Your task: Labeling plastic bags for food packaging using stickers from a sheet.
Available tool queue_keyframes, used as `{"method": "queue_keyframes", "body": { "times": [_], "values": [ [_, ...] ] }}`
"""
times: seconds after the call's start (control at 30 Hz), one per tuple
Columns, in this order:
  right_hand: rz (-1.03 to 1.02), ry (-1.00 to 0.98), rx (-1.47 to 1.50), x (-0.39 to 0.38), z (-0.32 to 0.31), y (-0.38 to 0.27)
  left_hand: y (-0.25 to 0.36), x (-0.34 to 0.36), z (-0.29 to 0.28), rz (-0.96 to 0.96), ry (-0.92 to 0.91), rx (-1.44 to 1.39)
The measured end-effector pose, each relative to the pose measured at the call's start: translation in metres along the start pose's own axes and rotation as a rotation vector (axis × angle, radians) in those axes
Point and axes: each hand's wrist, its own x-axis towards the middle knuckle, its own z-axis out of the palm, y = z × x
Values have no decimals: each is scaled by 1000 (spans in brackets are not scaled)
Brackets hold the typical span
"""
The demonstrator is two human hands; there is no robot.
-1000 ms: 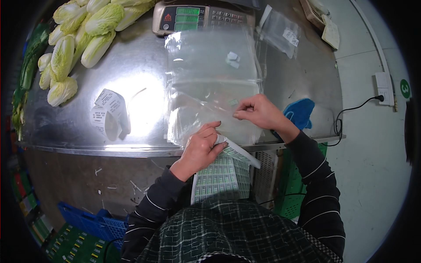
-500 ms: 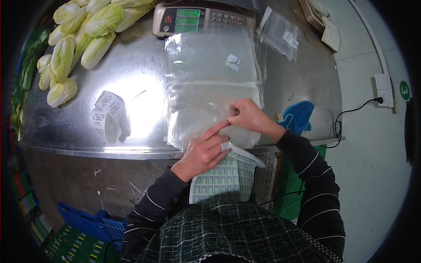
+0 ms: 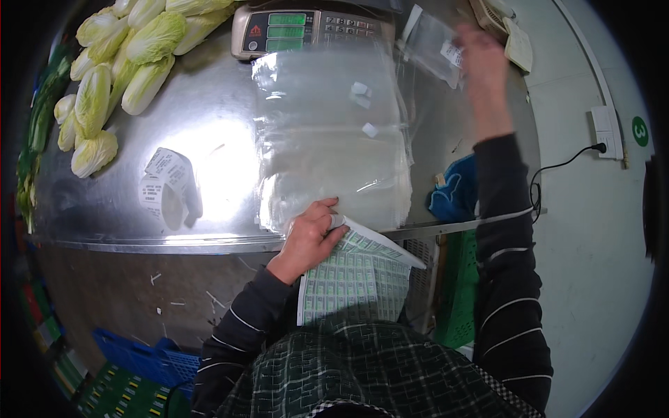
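My left hand (image 3: pixel 312 235) grips the top edge of a sheet of small green stickers (image 3: pixel 354 277) that hangs over the near edge of the steel table (image 3: pixel 209 118). Just beyond that hand lies a stack of clear plastic bags (image 3: pixel 331 146) with small white labels on it. My right hand (image 3: pixel 482 66) is blurred and stretched to the far right of the table, at a smaller pile of clear bags (image 3: pixel 433 45). Whether it holds one of those bags is unclear.
A weighing scale (image 3: pixel 313 29) with a green display stands at the back. Several napa cabbages (image 3: pixel 118 70) lie at the far left. A curl of printed labels (image 3: pixel 164 182) sits front left, a blue cloth (image 3: pixel 454 189) at the right edge, a green crate (image 3: pixel 460 292) below.
My right hand left the near edge of the bag stack and swung up to the far right. My left hand stayed on the sticker sheet.
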Motion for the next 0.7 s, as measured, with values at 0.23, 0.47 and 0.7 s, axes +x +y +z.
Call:
{"method": "queue_keyframes", "body": {
  "times": [0.23,0.47,0.7],
  "values": [
    [709,-526,557,-135,82,-18,-13,-7,-2,34,-42,-11],
    [217,-378,-48,-176,107,3,-13,-10,-1,-16,-28,-44],
    [-155,-558,-225,-210,72,-10,-14,-7,-2,-48,-36,-62]
  ]
}}
